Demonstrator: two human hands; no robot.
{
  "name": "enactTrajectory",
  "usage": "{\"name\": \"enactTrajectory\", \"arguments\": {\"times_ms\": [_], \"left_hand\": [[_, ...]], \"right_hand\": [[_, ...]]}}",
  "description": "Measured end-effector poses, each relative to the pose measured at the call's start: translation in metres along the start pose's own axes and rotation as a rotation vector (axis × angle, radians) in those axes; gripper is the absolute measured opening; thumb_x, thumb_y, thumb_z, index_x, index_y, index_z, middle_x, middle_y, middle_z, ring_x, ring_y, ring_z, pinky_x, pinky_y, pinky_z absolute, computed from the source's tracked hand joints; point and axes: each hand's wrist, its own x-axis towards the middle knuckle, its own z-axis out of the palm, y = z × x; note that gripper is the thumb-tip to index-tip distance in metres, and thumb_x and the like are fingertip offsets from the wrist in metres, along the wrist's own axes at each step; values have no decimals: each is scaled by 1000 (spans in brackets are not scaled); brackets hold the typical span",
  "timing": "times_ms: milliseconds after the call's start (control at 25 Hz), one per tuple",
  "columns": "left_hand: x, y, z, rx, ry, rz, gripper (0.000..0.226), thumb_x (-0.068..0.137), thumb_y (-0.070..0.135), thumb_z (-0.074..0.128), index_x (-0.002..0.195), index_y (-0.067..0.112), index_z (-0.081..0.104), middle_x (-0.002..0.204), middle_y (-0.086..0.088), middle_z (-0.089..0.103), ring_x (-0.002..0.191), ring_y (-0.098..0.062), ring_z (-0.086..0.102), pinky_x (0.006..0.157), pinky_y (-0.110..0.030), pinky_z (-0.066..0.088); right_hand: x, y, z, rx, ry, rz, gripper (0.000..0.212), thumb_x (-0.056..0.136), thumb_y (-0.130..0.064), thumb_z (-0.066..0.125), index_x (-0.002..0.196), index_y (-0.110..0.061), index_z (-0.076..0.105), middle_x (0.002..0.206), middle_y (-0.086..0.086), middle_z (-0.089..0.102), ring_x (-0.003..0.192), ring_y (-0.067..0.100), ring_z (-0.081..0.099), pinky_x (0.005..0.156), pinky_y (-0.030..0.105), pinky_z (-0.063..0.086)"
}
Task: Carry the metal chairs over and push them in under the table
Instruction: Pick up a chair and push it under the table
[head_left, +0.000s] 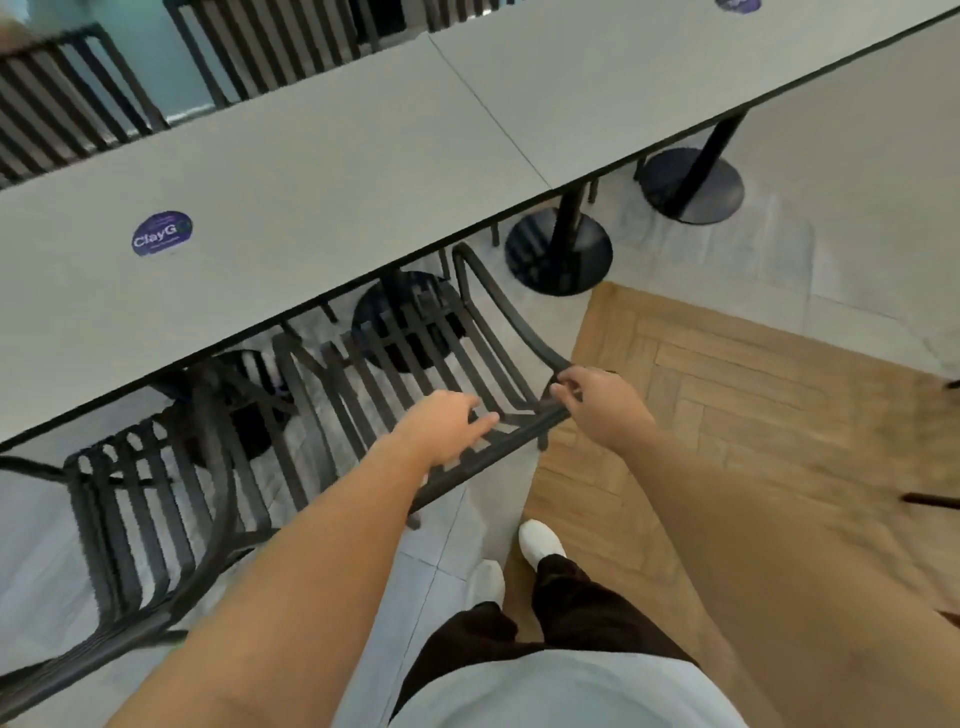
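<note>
Grey tiles (857, 156) beside herringbone wood (727, 389)

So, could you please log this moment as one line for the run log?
left hand: on chair backrest | right hand: pinching backrest corner | chair seat: partly under table | second chair: alongside, left

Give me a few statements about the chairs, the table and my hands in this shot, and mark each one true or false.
1. Both hands are on the chair's top rail. True: the left hand and right hand rest on the backrest of the chair.
2. A purple round sticker lies on the table. True.
3. The chair is wooden. False: it is black metal slats.
4. The table stands on four thin legs. False: it stands on black posts with round bases.
5. A second chair stands to the left of the held one. True.
</note>
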Motion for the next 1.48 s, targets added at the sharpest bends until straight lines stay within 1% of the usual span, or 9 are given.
{"name": "enactTrajectory", "arguments": {"times_ms": [120,240,440,640,800,1080,1200,1320,1480], "left_hand": [[18,39,-17,81,13,167,55,104,57,44,144,21,57,132,-4,67,113,-23,65,99,-43,54],[27,81,-21,192,-5,332,48,105,54,44,130,20,66,121,-5,71,106,-23,66,94,-43,55],[27,167,0,368,-92,546,52,107,51,42,139,16,60,127,-7,68,108,-27,65,82,-36,52],[24,257,36,454,-156,731,52,106,53,42,140,17,61,128,-4,69,113,-25,64,94,-41,54],[11,339,78,493,-211,859,49,106,50,44,138,18,62,128,-4,70,113,-25,65,95,-40,54],[-6,471,158,563,-260,949,50,107,50,42,145,22,57,132,0,69,117,-23,63,92,-34,49],[-1,529,190,537,-272,906,50,106,51,43,145,23,57,132,0,68,115,-22,64,91,-34,50],[8,577,211,522,-272,899,51,106,51,44,146,22,56,133,0,68,116,-21,63,91,-32,49],[29,634,224,553,-281,897,50,106,49,45,146,22,56,133,0,68,119,-22,63,94,-33,48]], "right_hand": [[-27,23,-22,-6,144,110,36,105,-44,46,128,-21,63,118,4,68,110,25,61,89,41,51],[-62,52,-35,13,216,243,44,106,-47,43,136,-19,59,129,7,66,117,28,60,95,42,50],[-141,116,-50,31,292,488,46,105,-46,45,136,-15,59,133,13,64,121,35,57,94,42,48],[-225,179,-60,65,352,713,46,104,-50,43,136,-20,59,130,10,65,120,32,58,95,44,51],[-287,235,-67,107,422,831,42,103,-47,46,128,-18,64,124,11,67,116,34,59,94,45,51],[-368,344,-92,166,436,952,39,103,-49,46,125,-21,63,119,5,65,111,28,60,92,45,52],[-395,400,-115,174,432,966,37,104,-48,47,123,-22,64,116,3,66,107,25,61,91,45,54],[-414,446,-140,186,458,972,38,104,-47,47,127,-20,62,121,5,65,110,26,61,90,42,53],[-419,494,-168,203,481,985,37,105,-47,47,126,-21,62,115,5,66,105,26,60,82,39,49]]}}
